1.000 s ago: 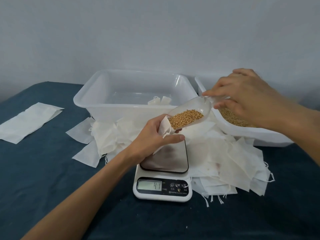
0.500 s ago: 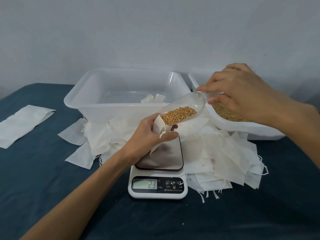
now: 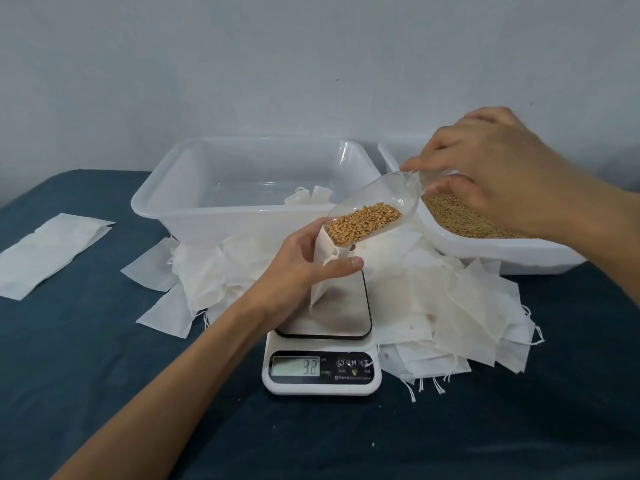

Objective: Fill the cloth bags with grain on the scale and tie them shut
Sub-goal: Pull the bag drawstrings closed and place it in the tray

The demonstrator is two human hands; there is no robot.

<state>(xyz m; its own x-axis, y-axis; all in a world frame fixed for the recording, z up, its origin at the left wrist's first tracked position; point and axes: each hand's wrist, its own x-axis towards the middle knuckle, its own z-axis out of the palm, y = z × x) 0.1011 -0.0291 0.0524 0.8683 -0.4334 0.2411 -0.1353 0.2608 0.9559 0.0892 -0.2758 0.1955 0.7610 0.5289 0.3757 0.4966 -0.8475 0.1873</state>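
Dark blue tabletop (image 3: 86, 358) against a plain grey wall, and the left hand (image 3: 304, 268) is gripping a small cloth bag (image 3: 320, 271) by its mouth, thumb across the front, its bottom corner touching the steel plate of the kitchen scale (image 3: 323, 358), which is reading 9.2. Right hand (image 3: 485, 168) is pinching the handle of a clear plastic scoop (image 3: 374, 209), tilting wheat grain (image 3: 363, 223) into the bag. Empty bags (image 3: 460, 306) are piling around the scale. Toward the far edge, a clear tub (image 3: 194, 213) is holding two filled bags (image 3: 311, 195), beside a white tub of grain (image 3: 519, 251).
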